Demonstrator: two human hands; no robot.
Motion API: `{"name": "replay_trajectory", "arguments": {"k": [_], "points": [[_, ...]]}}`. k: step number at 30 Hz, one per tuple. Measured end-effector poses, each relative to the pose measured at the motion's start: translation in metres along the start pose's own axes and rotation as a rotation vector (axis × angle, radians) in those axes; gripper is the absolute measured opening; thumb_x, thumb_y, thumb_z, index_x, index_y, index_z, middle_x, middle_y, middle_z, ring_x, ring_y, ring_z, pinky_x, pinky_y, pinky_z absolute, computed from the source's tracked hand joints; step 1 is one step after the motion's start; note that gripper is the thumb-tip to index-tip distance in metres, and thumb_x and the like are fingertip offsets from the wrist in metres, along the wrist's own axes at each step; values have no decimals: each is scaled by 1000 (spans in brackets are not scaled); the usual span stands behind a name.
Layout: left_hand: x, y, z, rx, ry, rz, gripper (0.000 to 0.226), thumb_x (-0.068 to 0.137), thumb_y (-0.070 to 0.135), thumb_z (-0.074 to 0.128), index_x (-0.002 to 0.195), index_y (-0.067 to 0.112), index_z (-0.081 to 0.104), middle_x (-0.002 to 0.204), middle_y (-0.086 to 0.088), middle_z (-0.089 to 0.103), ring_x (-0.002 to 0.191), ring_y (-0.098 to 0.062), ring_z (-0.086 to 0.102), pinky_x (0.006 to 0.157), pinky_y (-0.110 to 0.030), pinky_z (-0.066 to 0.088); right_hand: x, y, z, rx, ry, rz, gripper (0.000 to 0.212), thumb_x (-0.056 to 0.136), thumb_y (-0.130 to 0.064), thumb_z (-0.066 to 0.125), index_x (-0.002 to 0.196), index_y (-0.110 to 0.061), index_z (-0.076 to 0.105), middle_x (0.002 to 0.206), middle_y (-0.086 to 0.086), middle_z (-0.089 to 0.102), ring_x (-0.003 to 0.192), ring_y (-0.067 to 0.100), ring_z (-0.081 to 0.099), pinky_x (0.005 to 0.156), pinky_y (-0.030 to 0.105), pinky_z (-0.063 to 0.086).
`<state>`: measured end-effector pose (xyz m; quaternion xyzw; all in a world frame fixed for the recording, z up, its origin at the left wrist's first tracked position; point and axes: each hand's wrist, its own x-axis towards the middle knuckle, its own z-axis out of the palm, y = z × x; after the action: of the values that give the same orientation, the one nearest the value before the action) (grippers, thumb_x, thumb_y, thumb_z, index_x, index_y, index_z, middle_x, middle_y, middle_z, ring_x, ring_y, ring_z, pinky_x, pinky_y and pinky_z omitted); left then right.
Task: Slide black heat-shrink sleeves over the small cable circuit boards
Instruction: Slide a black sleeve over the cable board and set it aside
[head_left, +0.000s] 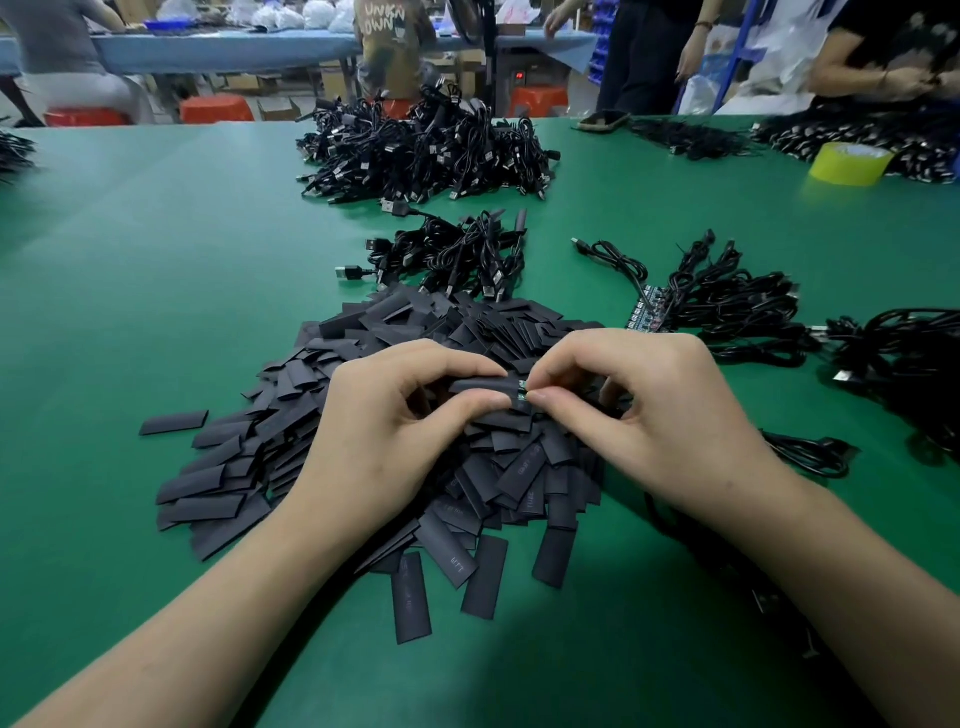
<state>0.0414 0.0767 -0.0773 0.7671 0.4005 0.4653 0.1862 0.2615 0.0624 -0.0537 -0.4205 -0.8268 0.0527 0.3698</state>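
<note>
My left hand (387, 415) pinches a black heat-shrink sleeve (480, 386) between thumb and fingers, held level above a big heap of flat black sleeves (467, 483). My right hand (639, 410) pinches the small circuit board (521, 391) at the sleeve's right end; only a green sliver of the board shows. Its cable is hidden under my right hand. Both hands meet over the middle of the heap.
A bundle of cables with bare boards (727, 306) lies to the right. Sleeved USB cables (457, 254) lie behind the heap, a large cable pile (426, 150) farther back. A yellow tape roll (849, 163) stands far right. More cables (904, 358) sit at the right edge. People work at the table's far side.
</note>
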Motion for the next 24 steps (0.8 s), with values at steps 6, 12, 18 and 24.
{"name": "replay_trajectory", "arguments": {"k": [6,12,18,24], "points": [[1,1,0,-13,-18,3,15,85,31,78,99,26,79,89,10,74,84,-16,68,74,-29,51,-1,2,0,-9,19,-37,3,90,-23,74,93,-24,73,85,-16,70,74,-1,61,69,15,46],[0,3,1,-7,-51,13,14,85,28,79,99,27,79,91,15,73,87,-9,68,74,-15,45,-2,1,4,71,10,21,5,89,-23,78,91,-26,74,76,-22,65,72,-4,63,66,7,40],[0,3,1,3,53,-20,16,85,28,80,100,30,78,89,15,74,83,-5,67,73,-15,46,-2,4,5,128,41,141,13,85,-25,81,96,-26,74,75,-14,69,71,9,67,60,24,51],[0,6,1,25,64,-5,18,83,25,83,100,28,79,90,16,74,82,-2,66,73,-13,44,-3,1,5,48,59,105,7,87,-23,80,92,-26,76,73,-18,69,65,5,65,61,19,50]]}}
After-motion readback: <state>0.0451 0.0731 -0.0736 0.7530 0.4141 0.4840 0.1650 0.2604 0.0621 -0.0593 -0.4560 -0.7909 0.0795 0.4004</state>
